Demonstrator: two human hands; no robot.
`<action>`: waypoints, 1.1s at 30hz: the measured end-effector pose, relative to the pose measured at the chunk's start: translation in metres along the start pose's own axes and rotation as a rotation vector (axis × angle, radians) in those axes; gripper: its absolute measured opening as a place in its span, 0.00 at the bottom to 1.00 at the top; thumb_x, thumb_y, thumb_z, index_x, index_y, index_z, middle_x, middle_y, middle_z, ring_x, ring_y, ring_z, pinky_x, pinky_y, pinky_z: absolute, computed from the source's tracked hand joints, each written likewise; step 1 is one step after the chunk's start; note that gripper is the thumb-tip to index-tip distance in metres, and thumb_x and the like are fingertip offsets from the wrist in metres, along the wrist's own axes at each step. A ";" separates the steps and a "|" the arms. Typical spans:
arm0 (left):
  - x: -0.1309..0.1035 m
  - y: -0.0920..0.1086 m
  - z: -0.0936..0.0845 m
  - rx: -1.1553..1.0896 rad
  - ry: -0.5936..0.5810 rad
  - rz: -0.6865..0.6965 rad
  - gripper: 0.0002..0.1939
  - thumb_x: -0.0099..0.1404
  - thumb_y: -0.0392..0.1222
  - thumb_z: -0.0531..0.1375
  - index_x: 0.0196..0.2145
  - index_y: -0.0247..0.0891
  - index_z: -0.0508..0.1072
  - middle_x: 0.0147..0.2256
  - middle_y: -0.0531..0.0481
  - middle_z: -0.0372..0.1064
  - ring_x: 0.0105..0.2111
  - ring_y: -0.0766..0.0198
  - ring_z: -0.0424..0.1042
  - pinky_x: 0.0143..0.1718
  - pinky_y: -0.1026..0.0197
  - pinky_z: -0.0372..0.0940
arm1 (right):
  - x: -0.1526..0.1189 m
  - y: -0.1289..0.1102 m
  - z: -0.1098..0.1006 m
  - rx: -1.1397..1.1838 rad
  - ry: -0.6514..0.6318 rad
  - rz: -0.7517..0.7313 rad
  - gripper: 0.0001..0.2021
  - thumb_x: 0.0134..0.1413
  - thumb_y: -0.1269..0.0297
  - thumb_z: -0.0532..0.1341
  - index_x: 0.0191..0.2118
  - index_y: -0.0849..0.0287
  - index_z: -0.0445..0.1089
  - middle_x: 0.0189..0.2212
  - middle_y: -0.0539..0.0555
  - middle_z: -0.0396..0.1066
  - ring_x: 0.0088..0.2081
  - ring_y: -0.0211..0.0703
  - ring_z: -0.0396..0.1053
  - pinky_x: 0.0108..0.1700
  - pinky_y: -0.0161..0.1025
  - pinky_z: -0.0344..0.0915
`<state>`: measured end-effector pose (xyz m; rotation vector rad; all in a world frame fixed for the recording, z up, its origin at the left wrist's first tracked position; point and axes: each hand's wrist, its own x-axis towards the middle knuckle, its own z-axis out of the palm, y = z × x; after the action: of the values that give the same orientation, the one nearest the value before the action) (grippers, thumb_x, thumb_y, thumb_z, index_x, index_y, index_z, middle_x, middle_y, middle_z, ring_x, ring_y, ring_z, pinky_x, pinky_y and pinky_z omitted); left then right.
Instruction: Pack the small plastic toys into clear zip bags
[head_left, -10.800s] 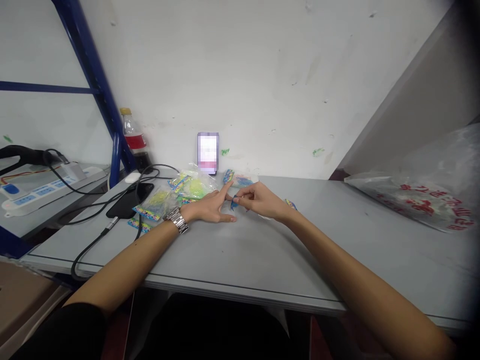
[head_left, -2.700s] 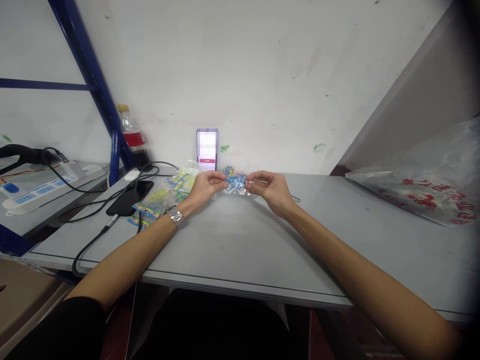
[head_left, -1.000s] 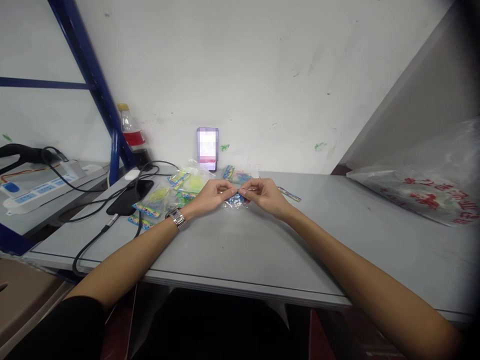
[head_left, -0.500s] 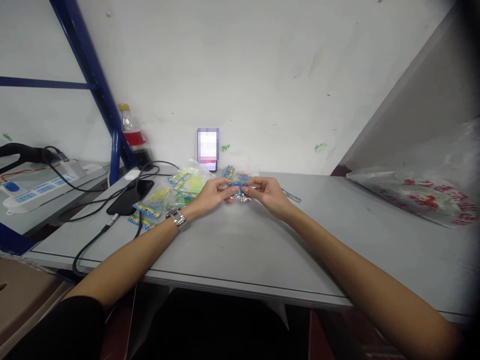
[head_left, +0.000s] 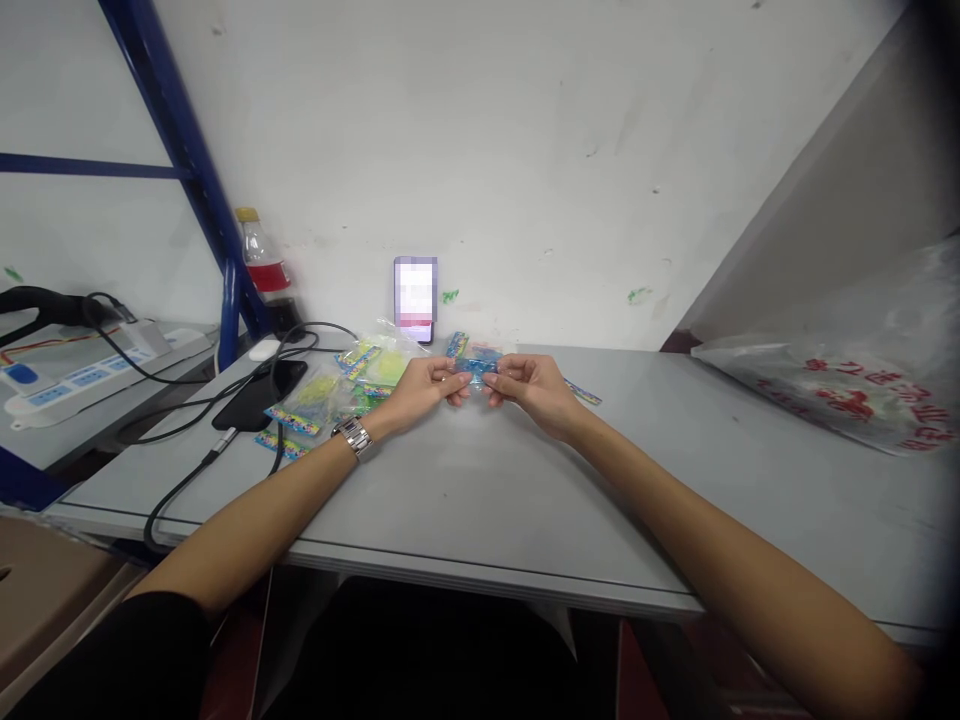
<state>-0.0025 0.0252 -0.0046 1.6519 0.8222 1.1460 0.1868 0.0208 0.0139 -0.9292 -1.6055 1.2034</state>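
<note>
Between both sets of fingertips is a small clear plastic packet (head_left: 481, 370) with blue showing in its middle; what it contains is too small to make out. My left hand (head_left: 421, 392), with a metal watch (head_left: 353, 437) at the wrist, pinches the packet's left side. Its right side is pinched by my right hand (head_left: 536, 392). Just behind the packet lie more clear wrapping and a colourful printed strip (head_left: 457, 344). Beyond my left wrist, several clear bags (head_left: 319, 392) with yellow and green contents and patterned header strips are heaped together.
A lit phone (head_left: 415, 298) leans against the wall. Black cables cross a dark phone (head_left: 260, 396) at the left, near a bottle (head_left: 268, 270) and a power strip (head_left: 111, 372). Another printed strip (head_left: 583, 391) lies beside my right hand. At far right sits a large plastic bag (head_left: 847, 395).
The packet has turned between my fingers, so more of its blue part faces me and the reddish part below no longer shows. Both hands keep nearly the same place.
</note>
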 end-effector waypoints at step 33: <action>0.003 -0.006 -0.002 -0.030 0.064 0.036 0.20 0.55 0.56 0.66 0.29 0.34 0.71 0.26 0.51 0.67 0.25 0.66 0.68 0.30 0.59 0.69 | 0.000 0.002 -0.004 -0.004 0.024 0.092 0.21 0.33 0.51 0.73 0.28 0.63 0.73 0.19 0.53 0.72 0.23 0.44 0.72 0.32 0.45 0.70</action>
<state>-0.0038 0.0302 -0.0088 1.6184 0.8152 1.2361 0.1908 0.0225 0.0130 -1.0255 -1.5608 1.2474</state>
